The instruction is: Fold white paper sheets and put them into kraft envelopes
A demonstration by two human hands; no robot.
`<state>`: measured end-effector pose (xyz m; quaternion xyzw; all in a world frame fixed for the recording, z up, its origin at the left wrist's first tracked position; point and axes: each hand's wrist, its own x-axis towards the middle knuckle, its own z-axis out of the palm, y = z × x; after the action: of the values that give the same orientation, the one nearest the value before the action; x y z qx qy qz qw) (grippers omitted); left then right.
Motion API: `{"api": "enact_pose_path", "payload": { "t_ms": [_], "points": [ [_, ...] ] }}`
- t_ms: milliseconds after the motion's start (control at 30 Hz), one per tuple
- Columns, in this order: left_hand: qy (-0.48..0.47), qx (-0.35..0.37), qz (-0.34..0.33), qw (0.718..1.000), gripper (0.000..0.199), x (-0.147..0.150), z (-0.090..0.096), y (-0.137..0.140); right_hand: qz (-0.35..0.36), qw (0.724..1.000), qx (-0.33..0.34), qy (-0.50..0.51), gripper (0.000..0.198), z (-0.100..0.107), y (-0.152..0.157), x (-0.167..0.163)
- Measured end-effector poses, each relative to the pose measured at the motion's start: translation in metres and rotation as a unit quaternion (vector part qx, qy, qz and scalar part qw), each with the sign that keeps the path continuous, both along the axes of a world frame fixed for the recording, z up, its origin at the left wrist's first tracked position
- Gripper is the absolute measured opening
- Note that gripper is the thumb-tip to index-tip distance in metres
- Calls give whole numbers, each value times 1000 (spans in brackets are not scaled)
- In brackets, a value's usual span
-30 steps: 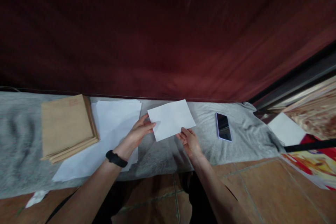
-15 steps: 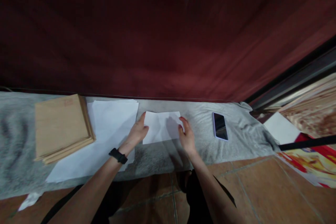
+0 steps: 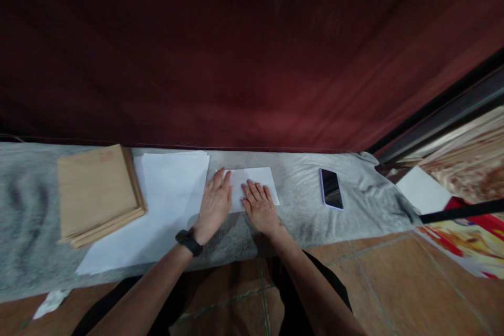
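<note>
A small white folded-looking sheet of paper (image 3: pixel 252 174) lies flat on the grey cloth. My left hand (image 3: pixel 216 200), with a dark watch on its wrist, rests over the sheet's left end, fingers stretched out. My right hand (image 3: pixel 260 207) lies palm down on the sheet's front middle, fingers spread. Both hands hide part of the paper, and neither grips it. Just left of my left hand are large white sheets (image 3: pixel 173 184), overlapping one another. On their left part sits a stack of brown envelopes (image 3: pixel 98 189).
A phone (image 3: pixel 331 189) lies to the right on the grey cloth (image 3: pixel 301 220). Dark red fabric (image 3: pixel 252 63) rises behind the surface. At far right are a dark bar (image 3: pixel 460 214) and a red-and-yellow printed package (image 3: pixel 468 241). A crumpled white scrap (image 3: pixel 51 303) lies at lower left.
Both hands have let go of the paper's side edges and moved inward on top of it, fingers flattened. The paper has gone from held at its ends to lying flat.
</note>
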<state>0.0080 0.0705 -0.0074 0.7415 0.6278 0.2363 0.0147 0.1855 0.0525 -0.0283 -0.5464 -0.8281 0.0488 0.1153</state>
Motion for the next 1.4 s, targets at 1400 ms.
{"api": "enact_pose_path", "payload": {
  "t_ms": [1400],
  "points": [
    [135, -36, -186, 973, 54, 11, -12, -24, -63, 994, 6, 88, 48, -3, 6, -3]
  ]
}}
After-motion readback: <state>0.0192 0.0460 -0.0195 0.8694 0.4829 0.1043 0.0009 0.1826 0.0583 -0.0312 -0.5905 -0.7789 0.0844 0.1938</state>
